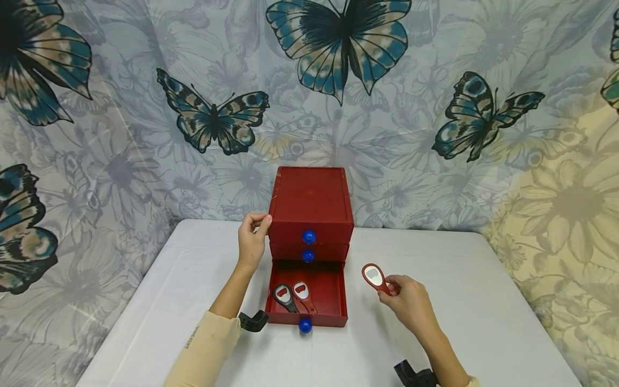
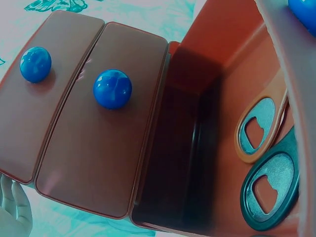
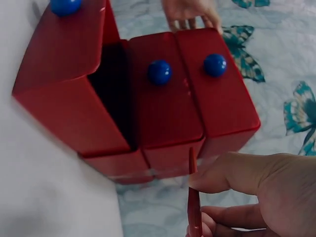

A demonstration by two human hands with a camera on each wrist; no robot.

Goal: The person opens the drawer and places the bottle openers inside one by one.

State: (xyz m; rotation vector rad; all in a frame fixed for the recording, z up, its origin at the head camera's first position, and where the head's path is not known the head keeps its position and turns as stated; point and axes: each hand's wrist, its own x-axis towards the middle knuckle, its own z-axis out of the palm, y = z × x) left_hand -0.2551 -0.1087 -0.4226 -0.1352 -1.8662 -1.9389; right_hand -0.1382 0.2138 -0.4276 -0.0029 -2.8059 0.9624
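Observation:
A red chest of drawers (image 1: 311,196) has its bottom drawer (image 1: 329,302) pulled out, with a black bottle opener (image 1: 284,296) and a red bottle opener (image 1: 304,296) lying side by side in it. My left hand (image 1: 252,242) touches the chest's left side near the upper front corner, its fingers (image 3: 191,22) fairly straight against the wall. To the right of the drawer, my right hand (image 1: 411,302) pinches the handle of another red bottle opener (image 1: 373,275) between thumb and fingers, above the table. That opener appears edge-on in the right wrist view.
The upper two drawers are closed, each with a blue knob (image 1: 308,236). The open drawer's blue knob (image 1: 305,325) juts toward the front of the white table (image 1: 193,269). Behind the chest hangs a butterfly-patterned cloth (image 1: 309,129).

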